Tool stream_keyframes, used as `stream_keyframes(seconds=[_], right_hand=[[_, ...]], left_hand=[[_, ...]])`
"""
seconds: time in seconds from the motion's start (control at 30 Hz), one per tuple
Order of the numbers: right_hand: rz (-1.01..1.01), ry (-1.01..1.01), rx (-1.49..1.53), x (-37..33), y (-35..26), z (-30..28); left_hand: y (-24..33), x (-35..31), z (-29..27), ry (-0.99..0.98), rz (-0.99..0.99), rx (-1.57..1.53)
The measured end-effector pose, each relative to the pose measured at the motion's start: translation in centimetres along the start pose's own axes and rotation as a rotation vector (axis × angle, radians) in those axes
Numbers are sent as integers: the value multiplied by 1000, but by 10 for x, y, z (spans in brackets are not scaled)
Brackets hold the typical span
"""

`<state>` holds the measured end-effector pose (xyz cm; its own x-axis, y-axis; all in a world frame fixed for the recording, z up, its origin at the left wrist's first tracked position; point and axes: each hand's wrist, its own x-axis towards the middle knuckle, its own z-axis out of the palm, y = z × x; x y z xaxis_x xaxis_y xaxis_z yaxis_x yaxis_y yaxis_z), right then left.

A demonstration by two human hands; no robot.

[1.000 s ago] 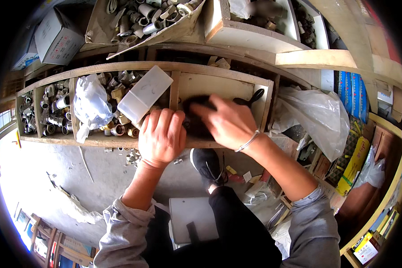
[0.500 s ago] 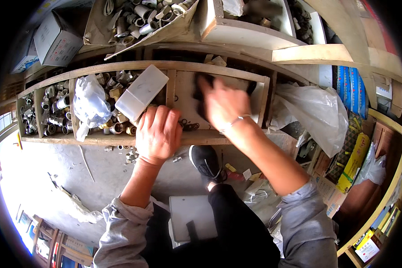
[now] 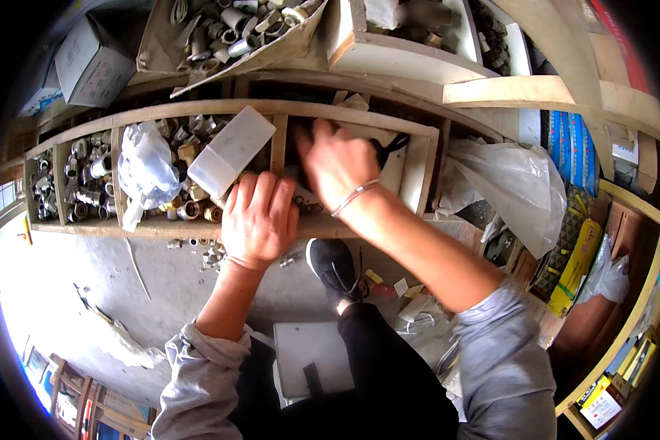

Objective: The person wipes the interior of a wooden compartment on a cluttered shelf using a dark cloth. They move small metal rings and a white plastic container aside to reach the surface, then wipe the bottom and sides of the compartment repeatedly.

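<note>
Left hand (image 3: 258, 226) grips one wooden tray (image 3: 81, 230) by its near edge, one translucent box (image 3: 236, 147) beside; right hand (image 3: 339, 167) blurred, grip I cannot tell.

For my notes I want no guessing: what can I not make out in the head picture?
Head view:
Right hand: blurred, so its grip is unclear.
Black thing: partly hidden behind that hand.
Metal parts: some covered by the plastic box and bag.
Cardboard box: cut off by the top edge.
</note>
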<state>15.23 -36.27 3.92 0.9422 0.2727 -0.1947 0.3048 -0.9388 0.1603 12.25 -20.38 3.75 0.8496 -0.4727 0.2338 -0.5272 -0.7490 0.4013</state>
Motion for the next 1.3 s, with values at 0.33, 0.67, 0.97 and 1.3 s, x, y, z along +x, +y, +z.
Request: stream_keyframes(seconds=[0.33,0.67,0.97,1.3], right_hand=[[0,-698,-523,-16,51,6],[-77,-1494,-388,44,48,-21],[113,-1592,89,13,75,0],[-121,-1389,-159,-23,72,-118]], left_hand=[[-4,0,-1,27,4,-68],[-6,-6,8,117,-15,-63],[-6,-9,11,138,-25,-88],[-4,-5,9,108,-24,-91]])
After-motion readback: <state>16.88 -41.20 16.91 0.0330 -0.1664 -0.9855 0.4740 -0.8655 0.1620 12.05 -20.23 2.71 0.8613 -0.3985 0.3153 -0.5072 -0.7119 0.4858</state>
